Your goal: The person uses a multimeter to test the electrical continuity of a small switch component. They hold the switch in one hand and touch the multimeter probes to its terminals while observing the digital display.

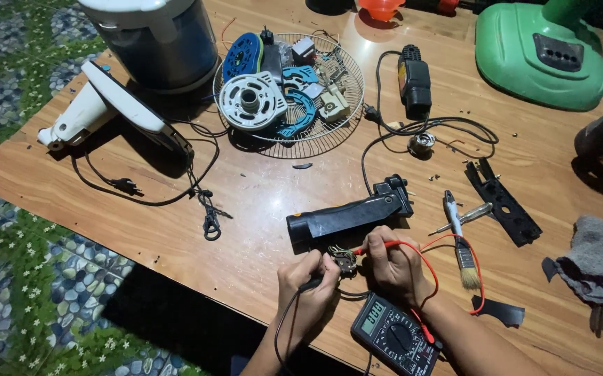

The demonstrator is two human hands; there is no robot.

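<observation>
You're pinching the black probe (310,283) in your left hand (308,289) and the red probe (361,250) in your right hand (393,268), both touching the small switch part (344,260) at the table edge; tips are risking slipping and bridging

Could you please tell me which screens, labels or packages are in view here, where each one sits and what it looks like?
Multimeter screen: near table edge, between the left hand and right hand; small greenish-grey rectangle with dark digits, set in a black case.
Label on the black adapter: far side of the table, right of the wire fan grille; too small to make out.
No packages or signs in view.
</observation>
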